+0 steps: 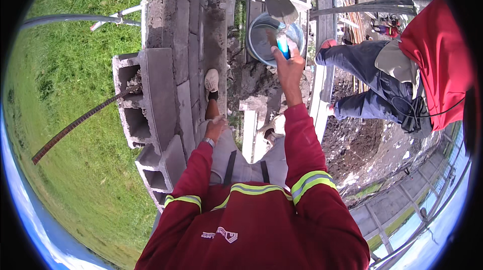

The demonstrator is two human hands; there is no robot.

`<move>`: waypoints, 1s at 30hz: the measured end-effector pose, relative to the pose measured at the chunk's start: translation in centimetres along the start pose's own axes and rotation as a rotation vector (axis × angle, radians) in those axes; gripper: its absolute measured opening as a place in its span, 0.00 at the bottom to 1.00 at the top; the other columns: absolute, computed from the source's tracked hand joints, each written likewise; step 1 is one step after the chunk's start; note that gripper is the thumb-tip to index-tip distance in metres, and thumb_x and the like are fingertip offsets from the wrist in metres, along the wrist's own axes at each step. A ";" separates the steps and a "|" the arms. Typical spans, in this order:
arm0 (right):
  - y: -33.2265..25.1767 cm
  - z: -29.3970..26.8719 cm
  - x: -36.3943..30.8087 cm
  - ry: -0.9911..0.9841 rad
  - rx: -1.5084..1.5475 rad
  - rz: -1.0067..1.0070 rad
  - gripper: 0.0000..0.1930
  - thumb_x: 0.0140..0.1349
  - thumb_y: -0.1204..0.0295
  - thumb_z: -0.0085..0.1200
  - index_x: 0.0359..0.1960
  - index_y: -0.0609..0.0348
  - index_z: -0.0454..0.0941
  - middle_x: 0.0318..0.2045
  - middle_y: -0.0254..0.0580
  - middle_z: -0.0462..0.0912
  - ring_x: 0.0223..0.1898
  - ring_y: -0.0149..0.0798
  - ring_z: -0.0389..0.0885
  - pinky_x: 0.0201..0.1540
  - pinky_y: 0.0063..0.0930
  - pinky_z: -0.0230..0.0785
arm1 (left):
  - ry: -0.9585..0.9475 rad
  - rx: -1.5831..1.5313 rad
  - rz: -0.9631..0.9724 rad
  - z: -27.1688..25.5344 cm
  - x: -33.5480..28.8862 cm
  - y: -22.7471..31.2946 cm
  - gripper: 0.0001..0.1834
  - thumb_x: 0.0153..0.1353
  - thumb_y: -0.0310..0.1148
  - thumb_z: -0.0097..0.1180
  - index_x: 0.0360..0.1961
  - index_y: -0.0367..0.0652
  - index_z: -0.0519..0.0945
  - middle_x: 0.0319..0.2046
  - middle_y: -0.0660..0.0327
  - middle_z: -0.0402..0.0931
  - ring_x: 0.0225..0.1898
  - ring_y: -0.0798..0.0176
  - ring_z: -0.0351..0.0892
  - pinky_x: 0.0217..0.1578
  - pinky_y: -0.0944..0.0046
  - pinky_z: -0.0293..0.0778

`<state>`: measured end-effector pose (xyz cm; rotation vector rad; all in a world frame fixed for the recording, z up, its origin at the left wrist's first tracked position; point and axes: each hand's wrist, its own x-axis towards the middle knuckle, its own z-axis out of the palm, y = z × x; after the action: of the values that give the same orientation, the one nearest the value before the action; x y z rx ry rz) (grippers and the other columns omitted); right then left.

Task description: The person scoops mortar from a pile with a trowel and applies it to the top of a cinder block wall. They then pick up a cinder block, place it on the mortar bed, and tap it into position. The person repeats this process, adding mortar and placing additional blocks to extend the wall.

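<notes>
My right hand (290,68) is closed round the blue handle of a trowel (275,2). Its broad grey blade points up and away, over the far side of a round bucket (257,46). Grey residue coats the inside of the bucket, and my hand and the trowel hide part of it. My left hand (216,128), with a watch at the wrist, rests on my left leg beside the block wall (183,63). Its fingers lie against the trousers and hold nothing that I can see.
Hollow concrete blocks (160,94) top the wall at left, with a rusty rebar (80,126) sticking out over grass. Scaffold tubes (362,9) cross the far side. A person in red (432,58) stands close at right. Planks (322,84) lie between us.
</notes>
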<state>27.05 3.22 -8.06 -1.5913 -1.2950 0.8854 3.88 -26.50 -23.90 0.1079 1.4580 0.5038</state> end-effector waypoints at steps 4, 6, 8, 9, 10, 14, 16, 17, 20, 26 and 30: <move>7.7 -12.8 -12.6 -0.077 -0.563 0.474 0.26 0.67 0.48 0.58 0.51 0.59 0.82 0.28 0.49 0.85 0.31 0.48 0.83 0.38 0.42 0.74 | 0.019 0.036 -0.078 -0.3 3.6 0.6 0.22 0.68 0.38 0.57 0.61 0.41 0.76 0.43 0.61 0.82 0.34 0.68 0.79 0.35 0.70 0.73; 10.7 -18.3 -17.7 -0.218 -0.706 0.695 0.28 0.69 0.46 0.54 0.55 0.58 0.81 0.40 0.60 0.86 0.42 0.61 0.85 0.49 0.49 0.74 | 0.013 0.073 -0.044 -0.3 5.5 1.3 0.22 0.68 0.38 0.58 0.60 0.40 0.76 0.43 0.60 0.82 0.34 0.69 0.79 0.35 0.69 0.73; 14.7 -21.7 -21.7 -0.299 -0.852 0.687 0.27 0.69 0.48 0.54 0.58 0.57 0.78 0.44 0.60 0.86 0.46 0.64 0.84 0.50 0.53 0.73 | -0.027 0.171 -0.027 -0.2 6.3 1.8 0.22 0.67 0.42 0.60 0.57 0.41 0.76 0.49 0.57 0.82 0.45 0.62 0.83 0.47 0.62 0.77; 17.3 -23.1 -22.8 -0.368 -0.855 0.669 0.26 0.68 0.51 0.56 0.57 0.59 0.77 0.45 0.61 0.85 0.46 0.64 0.83 0.50 0.53 0.73 | -0.035 0.156 0.028 -0.1 6.2 2.0 0.23 0.67 0.42 0.59 0.58 0.41 0.76 0.49 0.57 0.82 0.45 0.62 0.83 0.47 0.62 0.78; 20.2 -24.0 -23.6 -0.426 -0.884 0.678 0.26 0.67 0.53 0.57 0.57 0.61 0.76 0.45 0.61 0.85 0.47 0.64 0.83 0.51 0.53 0.73 | -0.057 0.156 0.037 0.1 6.2 2.2 0.24 0.67 0.42 0.59 0.59 0.40 0.75 0.49 0.57 0.82 0.45 0.62 0.83 0.48 0.61 0.78; 32.3 -23.8 -23.3 -0.505 -0.956 0.430 0.19 0.67 0.62 0.57 0.50 0.64 0.73 0.42 0.61 0.84 0.43 0.63 0.84 0.47 0.52 0.77 | 0.107 0.094 0.101 2.6 5.0 0.9 0.26 0.69 0.40 0.57 0.63 0.38 0.73 0.48 0.58 0.81 0.43 0.64 0.83 0.47 0.65 0.77; 37.9 -22.1 -20.8 -0.611 -0.997 0.506 0.17 0.68 0.61 0.56 0.49 0.62 0.72 0.41 0.58 0.84 0.41 0.63 0.85 0.45 0.53 0.78 | 0.102 0.177 0.057 4.2 7.0 -0.4 0.24 0.69 0.38 0.58 0.62 0.37 0.74 0.47 0.60 0.81 0.47 0.65 0.82 0.48 0.68 0.76; 39.9 -21.3 -19.6 -0.597 -1.006 0.420 0.18 0.68 0.61 0.56 0.50 0.61 0.72 0.41 0.57 0.84 0.40 0.62 0.85 0.44 0.52 0.78 | 0.057 0.202 0.068 4.9 7.9 -1.6 0.24 0.69 0.38 0.58 0.62 0.36 0.74 0.46 0.61 0.80 0.48 0.66 0.81 0.49 0.70 0.75; 44.8 -18.8 -14.5 -0.659 -1.061 0.264 0.19 0.68 0.59 0.56 0.52 0.59 0.71 0.40 0.53 0.85 0.38 0.58 0.86 0.42 0.51 0.79 | -0.051 0.239 -0.072 7.3 16.1 -5.0 0.26 0.69 0.40 0.59 0.62 0.35 0.75 0.46 0.60 0.81 0.49 0.64 0.81 0.51 0.66 0.75; 52.3 -14.2 -4.4 -0.613 -1.086 -0.092 0.16 0.68 0.60 0.56 0.48 0.58 0.74 0.38 0.51 0.85 0.41 0.54 0.86 0.42 0.48 0.77 | -0.136 0.875 0.187 11.4 25.6 -10.8 0.29 0.68 0.44 0.57 0.61 0.31 0.75 0.49 0.47 0.82 0.54 0.50 0.81 0.56 0.55 0.75; 57.2 -12.3 -2.9 -0.594 -1.099 -0.024 0.18 0.69 0.62 0.55 0.52 0.61 0.75 0.36 0.57 0.85 0.42 0.60 0.85 0.44 0.53 0.75 | -0.318 1.092 0.491 12.2 25.4 -9.6 0.29 0.69 0.46 0.56 0.62 0.33 0.76 0.59 0.42 0.77 0.60 0.45 0.78 0.60 0.52 0.73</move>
<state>57.94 -6.10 -56.88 -2.1710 -2.4938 0.6589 18.87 -22.37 -49.26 1.3688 1.2376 0.0131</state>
